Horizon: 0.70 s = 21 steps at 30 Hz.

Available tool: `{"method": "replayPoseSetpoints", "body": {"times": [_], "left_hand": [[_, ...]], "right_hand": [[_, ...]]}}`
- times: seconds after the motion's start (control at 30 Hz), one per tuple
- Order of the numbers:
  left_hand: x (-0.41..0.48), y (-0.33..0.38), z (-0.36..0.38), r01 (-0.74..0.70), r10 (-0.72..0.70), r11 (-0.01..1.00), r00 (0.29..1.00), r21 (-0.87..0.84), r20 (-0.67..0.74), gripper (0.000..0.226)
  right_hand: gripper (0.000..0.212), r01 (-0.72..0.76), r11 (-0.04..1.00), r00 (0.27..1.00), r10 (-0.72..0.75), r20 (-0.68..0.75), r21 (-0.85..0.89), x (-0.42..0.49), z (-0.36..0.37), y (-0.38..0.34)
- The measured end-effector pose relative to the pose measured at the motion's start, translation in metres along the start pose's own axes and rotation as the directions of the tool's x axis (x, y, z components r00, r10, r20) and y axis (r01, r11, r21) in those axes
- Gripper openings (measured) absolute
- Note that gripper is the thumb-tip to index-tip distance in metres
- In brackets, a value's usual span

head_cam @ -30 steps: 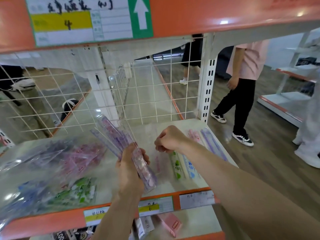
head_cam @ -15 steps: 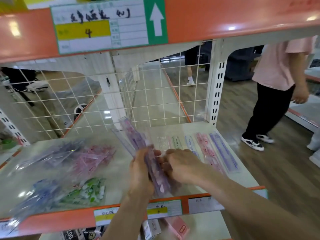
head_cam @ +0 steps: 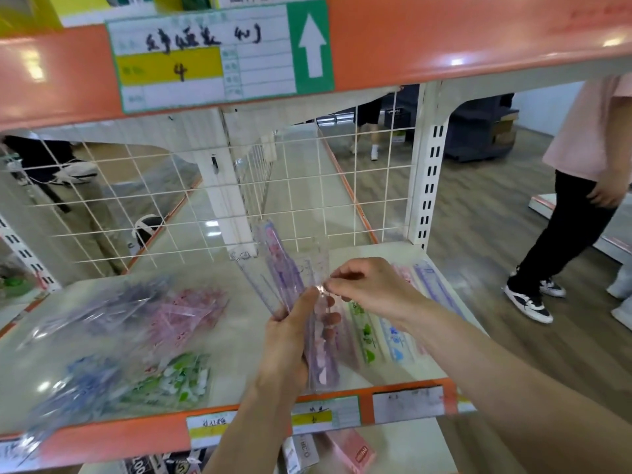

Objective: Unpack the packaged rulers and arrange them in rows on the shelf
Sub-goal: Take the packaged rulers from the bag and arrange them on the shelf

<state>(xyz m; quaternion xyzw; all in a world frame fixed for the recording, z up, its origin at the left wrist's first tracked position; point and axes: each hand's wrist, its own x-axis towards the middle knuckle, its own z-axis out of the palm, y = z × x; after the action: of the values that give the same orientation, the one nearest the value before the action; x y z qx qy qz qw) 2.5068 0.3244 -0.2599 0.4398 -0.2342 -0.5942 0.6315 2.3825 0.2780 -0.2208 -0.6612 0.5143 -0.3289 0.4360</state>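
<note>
- Since half a second ago the right hand (head_cam: 372,289) has come up from low on the pack to its middle; a second ago it was a fist over the laid-out row.
- One bundle of rulers (head_cam: 284,268) in clear wrap is held above the shelf (head_cam: 239,323), front centre. Its long axis runs from the shelf's front edge up and away toward the wire grid (head_cam: 307,186), leaning left, with the tops fanned apart. How many it holds cannot be counted.
- Left hand (head_cam: 287,340): fingers wrapped round the bundle's lower half, thumb lying along its front.
- Right hand: thumb and forefinger pinch a single ruler (head_cam: 318,261) at the bundle's right side, which stands more upright.
- Four rulers lie flat to the right, side by side, pointing front to back: green ruler (head_cam: 365,331), blue ruler (head_cam: 394,340), pink ruler (head_cam: 405,277), purple ruler (head_cam: 436,289).
- Four clear bags lie on the left: purple bag (head_cam: 113,302), pink bag (head_cam: 184,313), blue bag (head_cam: 85,381), green bag (head_cam: 171,381).
</note>
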Motion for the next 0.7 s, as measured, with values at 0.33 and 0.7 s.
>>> {"method": "replayPoseSetpoints", "body": {"times": [0.33,0.7], "left_hand": [[0.006,-0.005,-0.006,0.022,-0.020,0.996,1.000,-0.089,0.024,0.015],[0.014,-0.010,-0.009,0.003,0.000,0.999,0.998,-0.045,0.070,0.019]], "right_hand": [[0.010,-0.104,0.968,0.993,0.116,-0.038,0.227,0.011,-0.044,0.009],[0.018,-0.238,0.822,0.955,0.296,-0.032,0.517,0.000,-0.095,0.028]]}}
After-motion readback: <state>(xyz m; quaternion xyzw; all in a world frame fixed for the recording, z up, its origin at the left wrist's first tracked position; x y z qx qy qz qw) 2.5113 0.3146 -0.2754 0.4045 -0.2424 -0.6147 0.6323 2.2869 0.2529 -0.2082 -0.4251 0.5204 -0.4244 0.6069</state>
